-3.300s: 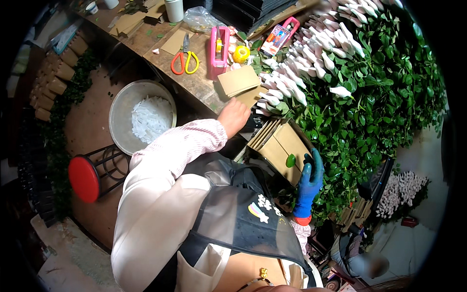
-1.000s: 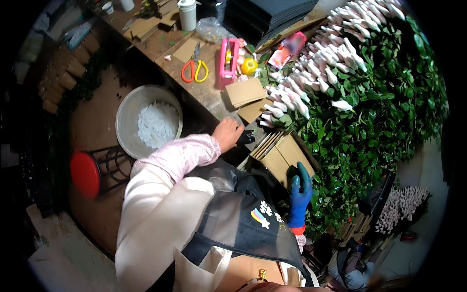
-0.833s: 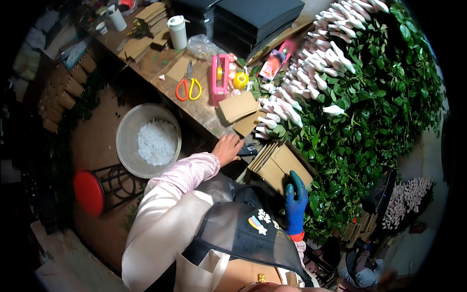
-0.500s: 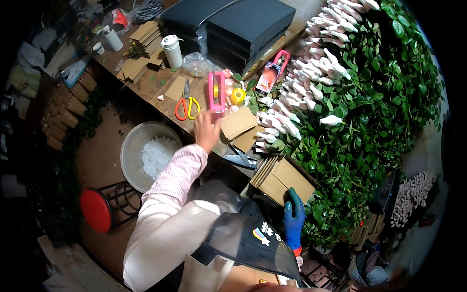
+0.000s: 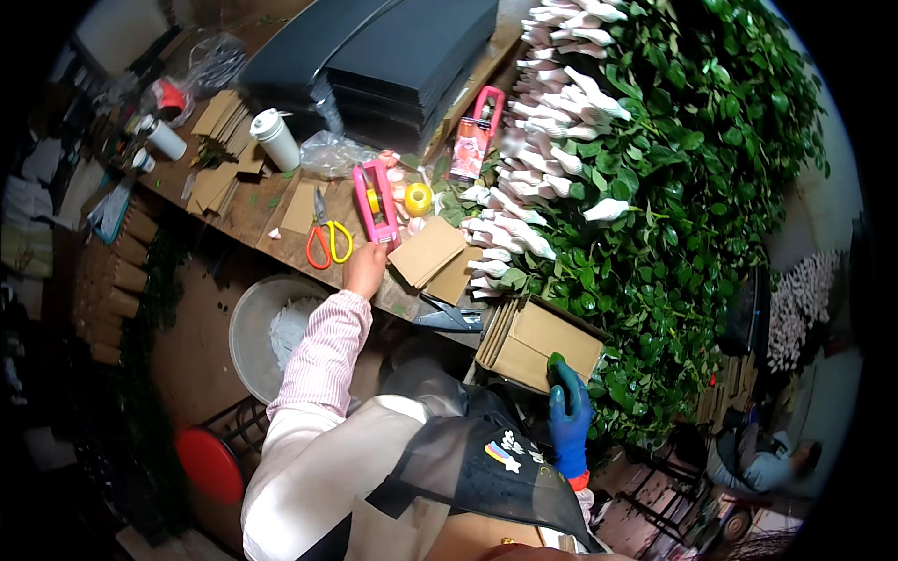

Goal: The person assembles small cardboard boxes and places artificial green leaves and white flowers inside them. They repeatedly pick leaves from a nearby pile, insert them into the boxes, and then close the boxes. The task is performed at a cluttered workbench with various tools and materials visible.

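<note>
My bare left hand (image 5: 366, 271), in a pink striped sleeve, is closed at the near end of a pink tape dispenser (image 5: 376, 208). Whatever its fingertips pinch there is hidden. Red-and-yellow-handled scissors (image 5: 328, 243) lie just left of that hand, and a yellow tape roll (image 5: 418, 198) sits right of the dispenser. My right hand (image 5: 570, 416) wears a blue glove with a darker coating. Its fingers are loosely bent and apart, the tips at the near edge of a stack of brown cardboard (image 5: 543, 348) in a dark-edged holder; nothing shows in its palm.
Cardboard pieces (image 5: 429, 251) and a black-handled tool (image 5: 451, 318) lie near the table edge. Leafy stems with white-netted buds (image 5: 608, 210) pile up on the right. Behind stand black sheet stacks (image 5: 402, 79) and a white bottle (image 5: 275, 140). A tub (image 5: 245, 341) and red stool (image 5: 211, 465) are at left.
My left hand has gone from spread fingers over the dispenser's near end to closed fingers at its tip. The view has shifted; my right hand remains by the cardboard.
</note>
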Demonstrator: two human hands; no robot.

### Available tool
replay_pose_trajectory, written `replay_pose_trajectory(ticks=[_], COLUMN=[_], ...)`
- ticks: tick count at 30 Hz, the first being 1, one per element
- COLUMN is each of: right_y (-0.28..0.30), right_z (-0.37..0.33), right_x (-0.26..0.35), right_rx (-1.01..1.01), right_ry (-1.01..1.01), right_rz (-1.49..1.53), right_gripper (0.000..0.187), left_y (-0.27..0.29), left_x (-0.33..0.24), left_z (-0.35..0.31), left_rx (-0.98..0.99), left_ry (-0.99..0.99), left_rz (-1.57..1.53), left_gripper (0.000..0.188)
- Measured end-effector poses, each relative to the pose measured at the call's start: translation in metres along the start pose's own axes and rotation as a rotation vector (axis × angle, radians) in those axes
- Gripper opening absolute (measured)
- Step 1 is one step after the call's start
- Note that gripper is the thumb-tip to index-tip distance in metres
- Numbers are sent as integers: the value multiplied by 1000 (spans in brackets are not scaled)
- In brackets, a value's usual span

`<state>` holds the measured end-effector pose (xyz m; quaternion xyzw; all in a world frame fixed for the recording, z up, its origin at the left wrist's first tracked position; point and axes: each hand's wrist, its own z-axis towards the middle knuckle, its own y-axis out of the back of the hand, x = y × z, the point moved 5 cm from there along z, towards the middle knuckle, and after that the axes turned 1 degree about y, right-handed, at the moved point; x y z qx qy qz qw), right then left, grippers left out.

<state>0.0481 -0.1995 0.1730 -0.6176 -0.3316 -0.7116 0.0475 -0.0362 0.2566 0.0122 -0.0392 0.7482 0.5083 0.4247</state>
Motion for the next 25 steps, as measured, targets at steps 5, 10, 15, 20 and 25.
replay_pose_trajectory(ticks=[5, 10, 15, 20, 25], right_y=[7, 22, 19, 28, 29], right_z=[6, 3, 15, 7, 0], right_x=[7, -6, 20, 12, 0], right_rx=[-3, -70, -33, -43, -14], right_ry=[30, 63, 113, 186, 147], right_rz=[-118, -194, -208, -260, -255], right_gripper=[40, 38, 41, 41, 45], left_y=[12, 28, -58, -94, -52], left_x=[-5, -153, -252, -242, -187], left_z=[0, -83, -169, -166, -154], left_rx=[77, 282, 350, 448, 744], left_ry=[-276, -469, -736, -620, -571], left_rz=[438, -116, -83, 316, 269], left_gripper=[29, 23, 28, 45, 56])
